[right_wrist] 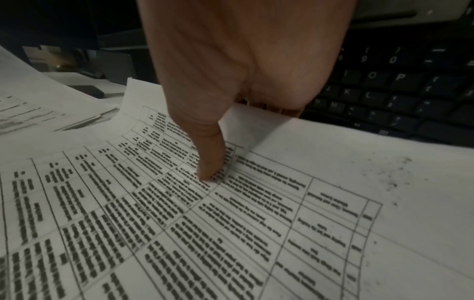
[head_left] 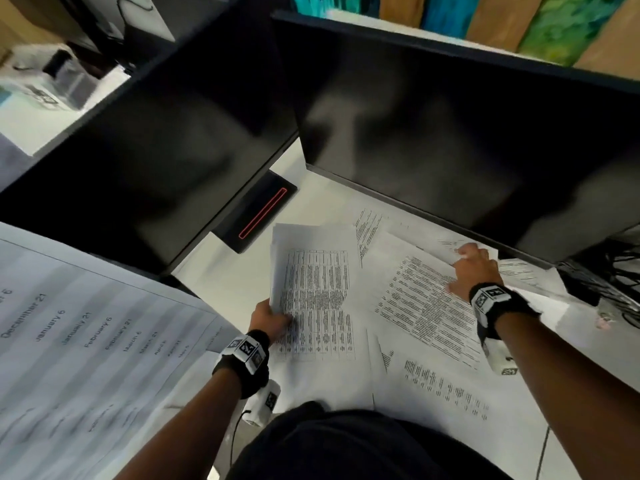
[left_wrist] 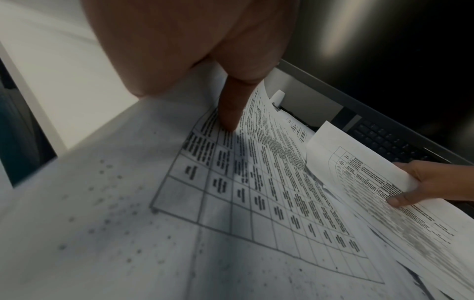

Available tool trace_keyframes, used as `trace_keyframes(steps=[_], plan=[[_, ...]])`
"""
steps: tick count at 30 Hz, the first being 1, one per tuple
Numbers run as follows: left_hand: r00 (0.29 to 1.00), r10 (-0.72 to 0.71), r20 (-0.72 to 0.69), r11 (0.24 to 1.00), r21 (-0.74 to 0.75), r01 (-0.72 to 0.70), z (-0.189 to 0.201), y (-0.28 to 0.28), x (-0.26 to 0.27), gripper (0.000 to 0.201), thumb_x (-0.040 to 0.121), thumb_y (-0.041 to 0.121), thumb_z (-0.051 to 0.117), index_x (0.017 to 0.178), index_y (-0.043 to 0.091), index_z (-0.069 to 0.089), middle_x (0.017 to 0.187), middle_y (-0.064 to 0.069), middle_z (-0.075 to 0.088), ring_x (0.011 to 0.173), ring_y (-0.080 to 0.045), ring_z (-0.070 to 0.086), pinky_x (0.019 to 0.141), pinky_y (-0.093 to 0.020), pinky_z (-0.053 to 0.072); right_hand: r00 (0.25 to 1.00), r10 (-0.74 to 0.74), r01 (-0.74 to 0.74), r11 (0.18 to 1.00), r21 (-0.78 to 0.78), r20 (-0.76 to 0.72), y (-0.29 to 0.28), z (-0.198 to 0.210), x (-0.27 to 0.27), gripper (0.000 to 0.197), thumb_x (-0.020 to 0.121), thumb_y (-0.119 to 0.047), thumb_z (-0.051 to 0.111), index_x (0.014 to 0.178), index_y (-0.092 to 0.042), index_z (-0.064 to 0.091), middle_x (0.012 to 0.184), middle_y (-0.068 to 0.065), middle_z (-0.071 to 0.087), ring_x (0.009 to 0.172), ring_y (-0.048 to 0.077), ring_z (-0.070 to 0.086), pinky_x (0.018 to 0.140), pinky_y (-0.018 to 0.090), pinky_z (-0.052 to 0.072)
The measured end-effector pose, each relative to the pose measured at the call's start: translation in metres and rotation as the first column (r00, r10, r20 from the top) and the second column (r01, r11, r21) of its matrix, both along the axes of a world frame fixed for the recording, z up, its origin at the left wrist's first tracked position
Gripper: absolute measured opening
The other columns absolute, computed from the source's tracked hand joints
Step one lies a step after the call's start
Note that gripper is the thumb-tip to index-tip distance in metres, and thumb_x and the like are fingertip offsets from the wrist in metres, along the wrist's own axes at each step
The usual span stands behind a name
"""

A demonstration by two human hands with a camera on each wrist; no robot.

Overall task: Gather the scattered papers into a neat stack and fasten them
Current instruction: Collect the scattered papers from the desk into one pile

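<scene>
Two hands at a white desk [head_left: 242,271] before two dark monitors [head_left: 450,133]. Left hand [head_left: 268,318] pinches the near left edge of a gathered sheaf of papers [head_left: 313,289], thumb [left_wrist: 229,107] on top, fingers beneath. Right hand [head_left: 472,270] pinches one printed sheet [head_left: 426,306] at its far edge, thumb [right_wrist: 209,154] pressing the table print. At least three further loose sheets [head_left: 446,386] lie overlapping around them. One keyboard [right_wrist: 400,91] sits just behind the sheet.

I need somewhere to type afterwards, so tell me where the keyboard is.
The black keyboard lies at the back of the desk under the right monitor, just beyond the right hand and the sheet it pinches; the head view hides it.
</scene>
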State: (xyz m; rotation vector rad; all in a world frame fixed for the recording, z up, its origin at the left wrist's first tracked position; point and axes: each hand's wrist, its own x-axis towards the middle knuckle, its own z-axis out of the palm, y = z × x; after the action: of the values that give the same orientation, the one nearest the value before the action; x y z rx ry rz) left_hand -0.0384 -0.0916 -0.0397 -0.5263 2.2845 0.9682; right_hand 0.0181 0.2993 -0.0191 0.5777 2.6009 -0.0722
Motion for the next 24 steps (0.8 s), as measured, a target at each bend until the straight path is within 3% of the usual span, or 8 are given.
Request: trace_keyframes(steps=[4, 7, 11, 14, 17, 19, 22, 24], plan=[[0.999, -0.029, 0.02, 1.0, 0.004, 0.029, 0.0, 0.008, 0.0, 0.024, 0.08, 0.009, 0.072, 0.101, 0.0, 0.064, 0.092, -0.02, 0.071, 0.086, -0.037, 0.07, 0.08, -0.048, 0.059, 1.0, -0.015, 0.015, 0.991, 0.131, -0.002, -0.003, 0.007, 0.004, 0.046, 0.079, -0.032, 0.075, 0.117, -0.007, 0.065, 0.126, 0.01, 0.048, 0.116, 0.027, 0.049, 0.1, 0.042, 0.042], [0.999, -0.028, 0.016, 1.0, 0.011, 0.027, -0.001, 0.014, -0.003, 0.025, 0.08, 0.008, 0.072, 0.101, -0.001, 0.065, 0.092, -0.02, 0.072, 0.086, -0.037, 0.07, 0.08, -0.048, 0.059, 0.993, 0.08, -0.063, 0.979, 0.193, -0.083, -0.009, 0.022, 0.011, 0.03, 0.084, -0.024, 0.065, 0.109, -0.009, 0.071, 0.114, 0.007, 0.059, 0.108, 0.026, 0.055, 0.097, 0.041, 0.044], [1.0, -0.014, -0.007, 0.999, 0.038, 0.014, -0.001, 0.021, -0.005, 0.021, 0.081, 0.005, 0.07, 0.101, -0.002, 0.066, 0.091, -0.02, 0.072, 0.081, -0.033, 0.07, 0.078, -0.046, 0.059, 0.987, 0.028, -0.031, 0.999, -0.02, -0.155, -0.019, 0.063, 0.024, 0.027, 0.091, -0.022, 0.06, 0.114, -0.009, 0.067, 0.12, 0.004, 0.058, 0.098, 0.029, 0.065, 0.089, 0.038, 0.053], [1.0, 0.0, -0.005, 0.998, 0.069, 0.001, 0.004, 0.028, -0.006, 0.02, 0.083, 0.006, 0.071, 0.099, -0.001, 0.064, 0.09, -0.017, 0.07, 0.075, -0.027, 0.065, 0.07, -0.036, 0.057, 0.927, -0.075, 0.024, 0.99, -0.14, -0.368, -0.025, 0.113, 0.036, 0.026, 0.091, -0.024, 0.063, 0.11, -0.008, 0.071, 0.116, 0.006, 0.068, 0.101, 0.031, 0.066, 0.089, 0.036, 0.052], [1.0, -0.009, -0.007, 0.993, 0.119, 0.01, 0.008, 0.032, -0.003, 0.024, 0.082, 0.004, 0.072, 0.104, -0.001, 0.063, 0.09, -0.012, 0.066, 0.076, -0.025, 0.063, 0.057, -0.023, 0.047, 0.727, -0.243, 0.099, 0.963, -0.252, -0.642, -0.032, 0.161, 0.057, 0.024, 0.086, -0.027, 0.072, 0.096, -0.006, 0.075, 0.084, 0.011, 0.072, 0.076, 0.029, 0.065, 0.07, 0.028, 0.046], [1.0, -0.01, -0.006, 0.992, 0.127, 0.011, 0.007, 0.033, 0.001, 0.025, 0.082, 0.004, 0.072, 0.105, -0.002, 0.063, 0.093, -0.013, 0.066, 0.078, -0.025, 0.062, 0.06, -0.024, 0.048, 0.561, -0.408, 0.164, 0.908, -0.386, -0.72, -0.038, 0.178, 0.072, 0.027, 0.083, -0.027, 0.075, 0.1, -0.006, 0.075, 0.076, 0.011, 0.07, 0.071, 0.022, 0.061, 0.068, 0.024, 0.041], [1.0, -0.005, -0.017, 0.992, 0.126, 0.008, 0.008, 0.034, 0.008, 0.024, 0.08, 0.003, 0.072, 0.102, -0.002, 0.063, 0.091, -0.016, 0.067, 0.076, -0.026, 0.062, 0.071, -0.032, 0.051, 0.307, -0.745, 0.153, 0.652, -0.742, -0.592, -0.046, 0.172, 0.083, 0.034, 0.08, -0.019, 0.078, 0.112, -0.008, 0.071, 0.091, 0.001, 0.07, 0.077, -0.003, 0.067, 0.079, 0.018, 0.055], [1.0, -0.005, -0.018, 0.988, 0.157, 0.007, 0.011, 0.035, 0.011, 0.022, 0.079, -0.002, 0.071, 0.1, -0.003, 0.063, 0.086, -0.016, 0.067, 0.074, -0.027, 0.061, 0.071, -0.033, 0.051, 0.246, -0.874, 0.117, 0.456, -0.882, -0.419, -0.055, 0.147, 0.083, 0.033, 0.08, -0.015, 0.078, 0.112, -0.016, 0.068, 0.1, -0.002, 0.07, 0.085, -0.003, 0.067, 0.089, 0.024, 0.056]])
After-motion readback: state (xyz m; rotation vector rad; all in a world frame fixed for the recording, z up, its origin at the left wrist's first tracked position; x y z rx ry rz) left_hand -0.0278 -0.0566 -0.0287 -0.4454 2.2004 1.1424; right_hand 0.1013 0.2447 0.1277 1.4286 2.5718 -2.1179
